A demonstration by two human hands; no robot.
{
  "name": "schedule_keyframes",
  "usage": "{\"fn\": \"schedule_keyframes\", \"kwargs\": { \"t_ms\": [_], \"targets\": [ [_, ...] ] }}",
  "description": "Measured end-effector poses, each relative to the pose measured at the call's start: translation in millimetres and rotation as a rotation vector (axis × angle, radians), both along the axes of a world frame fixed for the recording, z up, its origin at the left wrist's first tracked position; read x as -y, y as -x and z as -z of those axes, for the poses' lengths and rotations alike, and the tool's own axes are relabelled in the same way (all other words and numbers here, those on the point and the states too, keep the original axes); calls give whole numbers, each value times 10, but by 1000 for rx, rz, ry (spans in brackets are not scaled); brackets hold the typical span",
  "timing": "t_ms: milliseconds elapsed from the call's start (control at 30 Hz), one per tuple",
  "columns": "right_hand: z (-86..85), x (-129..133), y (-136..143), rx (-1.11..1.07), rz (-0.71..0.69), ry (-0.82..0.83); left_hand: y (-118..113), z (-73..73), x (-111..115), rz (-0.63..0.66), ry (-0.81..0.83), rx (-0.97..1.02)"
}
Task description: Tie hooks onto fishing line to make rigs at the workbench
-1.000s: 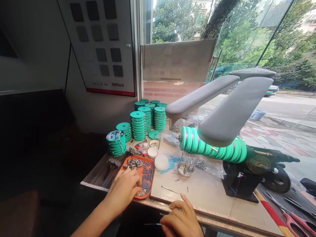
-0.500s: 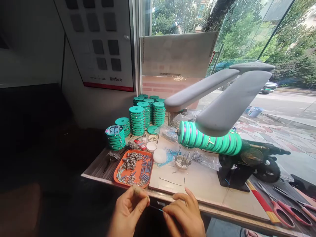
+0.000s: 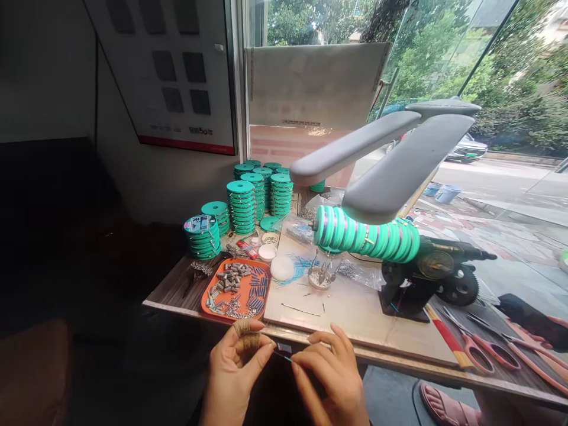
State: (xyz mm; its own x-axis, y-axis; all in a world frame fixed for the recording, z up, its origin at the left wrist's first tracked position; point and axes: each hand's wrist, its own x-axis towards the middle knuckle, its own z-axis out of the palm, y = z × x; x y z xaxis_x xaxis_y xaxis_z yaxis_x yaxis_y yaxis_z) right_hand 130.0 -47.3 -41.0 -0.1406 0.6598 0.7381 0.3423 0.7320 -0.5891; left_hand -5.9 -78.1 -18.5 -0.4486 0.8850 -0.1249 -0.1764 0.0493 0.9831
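Observation:
My left hand [image 3: 239, 370], with tan wrapping on two fingers, pinches the end of a thin line in front of the table edge. My right hand [image 3: 331, 373] pinches the other side, where a slim blue piece [image 3: 284, 357] shows at the fingertips. The thin line runs between both hands, which are apart. Just beyond the left hand lies an orange tray [image 3: 207, 290] holding metal weights, small dark-blue pieces and tiny metal fittings. Beyond my right hand, a thin dark wire [image 3: 300, 310] rests on the pale board [image 3: 355, 322].
Green spools [image 3: 241, 207] stand stacked at the back left. A rod-mounted row of green spools [image 3: 366, 235] belongs to a black geared winder [image 3: 437, 266]. Scissors [image 3: 481, 349] lie at right. Small dishes, including a round bowl [image 3: 320, 284], sit mid-table. A sandalled foot [image 3: 448, 405] shows below.
The view has shifted, so table things appear higher and further left. My left fingers have spread slightly, showing more wrapping; both hands still pinch. A sandalled foot now shows at lower right.

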Motion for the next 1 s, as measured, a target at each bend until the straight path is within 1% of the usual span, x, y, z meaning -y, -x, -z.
{"fn": "schedule_keyframes", "kwargs": {
  "t_ms": [133, 233, 367, 433, 567, 667, 767, 867, 933, 1000],
  "targets": [
    [1, 0, 15, 15, 24, -17, 6, 60, 4, -10, -9, -5],
    [6, -5, 16, 20, 36, -21, 19, 81, 7, -12, -39, -46],
    [43, -27, 20, 9, 60, -72, 49, 107, 20, -14, -83, -158],
    [66, -40, 27, 20, 75, -73, 59, 124, 26, -21, -105, -222],
    [89, -52, 39, 37, 97, -84, 55, 146, 27, -87, -180, -364],
    [74, -35, 33, 54, 111, -92, 40, 154, 28, -135, -216, -439],
    [41, -2, 13, 100, 103, -34, 24, 157, 46, -171, -212, -484],
    [17, 18, 3, 114, 81, 24, 17, 155, 64, -174, -193, -507],
    [17, 16, 10, 96, 81, 27, 22, 160, 65, -176, -191, -511],
    [24, 10, 21, 53, 92, -14, 33, 170, 58, -185, -190, -514]
  ]
}}
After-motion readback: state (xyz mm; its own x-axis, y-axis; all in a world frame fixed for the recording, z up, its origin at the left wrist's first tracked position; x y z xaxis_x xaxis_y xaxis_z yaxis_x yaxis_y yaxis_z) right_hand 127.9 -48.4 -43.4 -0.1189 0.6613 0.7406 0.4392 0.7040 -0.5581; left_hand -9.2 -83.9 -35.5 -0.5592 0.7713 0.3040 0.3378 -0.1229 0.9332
